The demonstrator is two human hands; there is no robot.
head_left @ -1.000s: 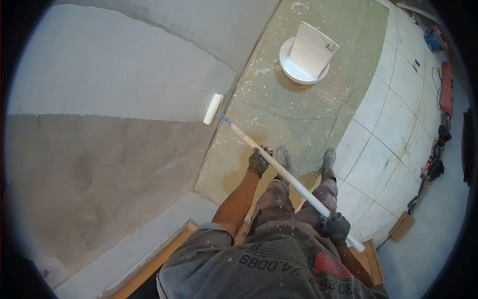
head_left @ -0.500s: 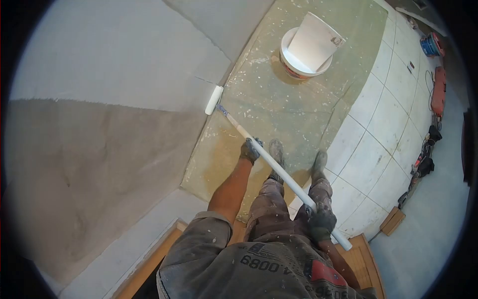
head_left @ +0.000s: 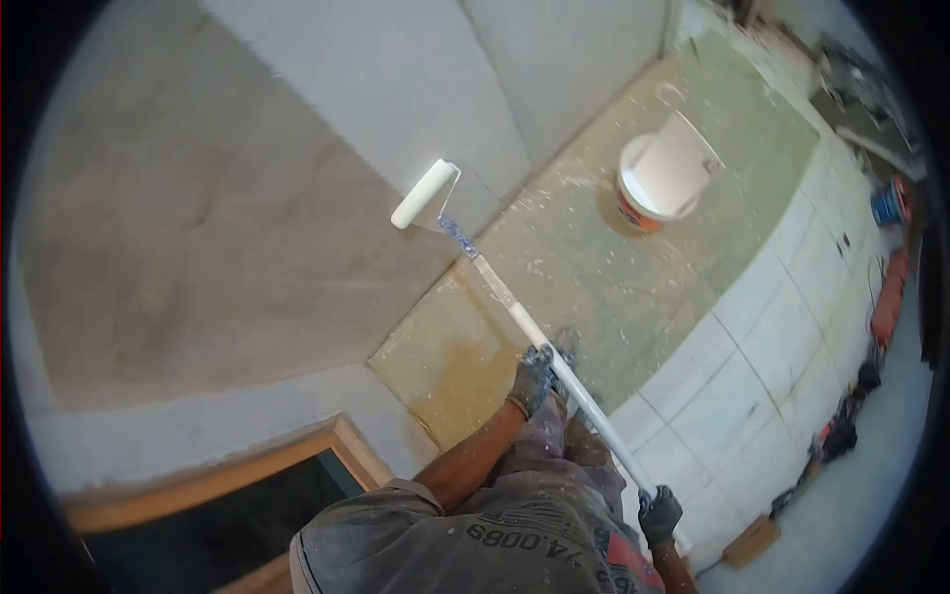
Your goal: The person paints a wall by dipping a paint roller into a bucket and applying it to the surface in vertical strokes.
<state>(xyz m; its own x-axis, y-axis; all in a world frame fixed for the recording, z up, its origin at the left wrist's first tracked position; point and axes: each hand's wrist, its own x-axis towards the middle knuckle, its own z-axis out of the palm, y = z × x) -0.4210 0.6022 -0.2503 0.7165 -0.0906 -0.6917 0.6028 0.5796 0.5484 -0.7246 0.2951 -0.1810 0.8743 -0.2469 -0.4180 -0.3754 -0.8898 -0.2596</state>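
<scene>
A paint roller (head_left: pixel 424 195) with a white sleeve and a long pale pole lies against the wall (head_left: pixel 257 198), at the border between its fresh light coat and the brown bare part. My left hand (head_left: pixel 534 381), in a dark paint-stained glove, is wrapped round the middle of the pole. Lower down, near the pole's end, my gloved right hand (head_left: pixel 659 515) is closed on it too. Blue-purple paint marks the roller's handle, just below the wire frame. The fingers' far sides are hidden behind the pole.
A white bucket (head_left: pixel 633 203) with a pale board (head_left: pixel 683 163) standing in it rests on the spattered floor sheet (head_left: pixel 554 247). White tiles (head_left: pixel 732 366) run along the right. Farther right lie a red case (head_left: pixel 889 297) and a cardboard-brown block (head_left: pixel 752 542). A wooden frame (head_left: pixel 218 475) is at lower left.
The roller has moved up from the wall's foot onto the wall. Both hands have shifted with the pole, the right one outward from my body. My view has turned, showing more wall.
</scene>
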